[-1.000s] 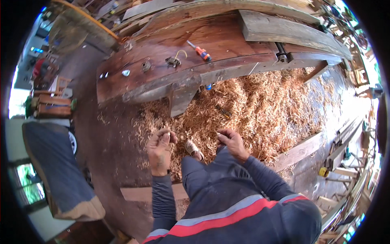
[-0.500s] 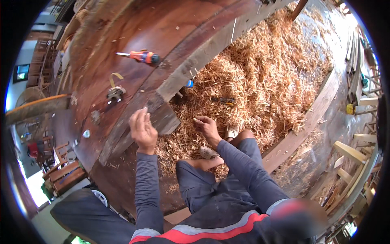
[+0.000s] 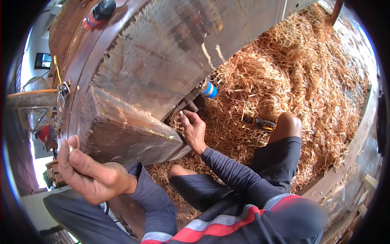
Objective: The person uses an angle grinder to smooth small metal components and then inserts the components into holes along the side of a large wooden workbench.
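Observation:
My left hand (image 3: 97, 177) is raised beside the wooden table, thumb and fingers pinching a small whitish bit (image 3: 70, 149) too small to name. Its fingertips are clear of the wood. Down by the table's underside, my right hand (image 3: 194, 132) has thumb and forefinger pressed together. A tiny pale tip shows at that pinch, but I cannot make out what it is. Between my hands juts a thick, rough wooden block (image 3: 130, 130), joined to the broad side board (image 3: 162, 44) of the table. Just beyond my right fingertips sits a short stub of wood (image 3: 191, 105).
A blue cylindrical object (image 3: 209, 90) pokes out under the board. Curly wood shavings (image 3: 252, 65) cover the floor, with black-and-yellow pliers (image 3: 260, 123) on them. On the tabletop lie a red-and-black-handled screwdriver (image 3: 98, 14) and a metal tool (image 3: 63, 89). A long plank (image 3: 341, 162) borders the shavings.
My view has dropped lower and closer to the table's side. My left hand has moved left and toward me; my right hand is now close under the board. Both stay pinched.

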### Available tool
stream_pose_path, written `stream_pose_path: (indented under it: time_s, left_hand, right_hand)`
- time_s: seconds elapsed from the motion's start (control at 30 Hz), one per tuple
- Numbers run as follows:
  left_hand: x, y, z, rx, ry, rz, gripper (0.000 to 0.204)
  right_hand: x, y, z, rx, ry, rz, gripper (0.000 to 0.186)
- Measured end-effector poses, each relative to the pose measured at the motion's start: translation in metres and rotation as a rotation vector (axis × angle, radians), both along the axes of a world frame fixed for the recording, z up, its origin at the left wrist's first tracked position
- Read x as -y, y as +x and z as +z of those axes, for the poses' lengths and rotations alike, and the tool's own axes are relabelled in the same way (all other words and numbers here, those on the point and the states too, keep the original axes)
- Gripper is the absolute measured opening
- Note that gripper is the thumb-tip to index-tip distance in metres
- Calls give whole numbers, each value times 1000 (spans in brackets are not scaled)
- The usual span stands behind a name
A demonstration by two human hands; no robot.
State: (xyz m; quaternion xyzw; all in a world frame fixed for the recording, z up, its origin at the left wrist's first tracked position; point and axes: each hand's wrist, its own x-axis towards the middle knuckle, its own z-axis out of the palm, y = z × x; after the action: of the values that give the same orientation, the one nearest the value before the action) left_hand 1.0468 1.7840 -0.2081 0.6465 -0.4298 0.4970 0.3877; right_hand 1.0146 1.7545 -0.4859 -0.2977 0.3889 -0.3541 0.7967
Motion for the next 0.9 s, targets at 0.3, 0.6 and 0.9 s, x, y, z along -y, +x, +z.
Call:
stream_pose_path:
  time_s: [0.3, 0.6, 0.9]
  left_hand:
    - [-22, -9, 3, 4, 81, 68, 18]
    - [-17, -8, 4, 79, 57, 25, 17]
    - [-4, 7, -4, 74, 14, -140, 21]
  right_hand:
    - [-8, 23, -4, -29, -87, -79, 28]
    - [-2, 24, 6, -262, -400, -32, 37]
    - [8, 30, 0, -297, -482, -96, 26]
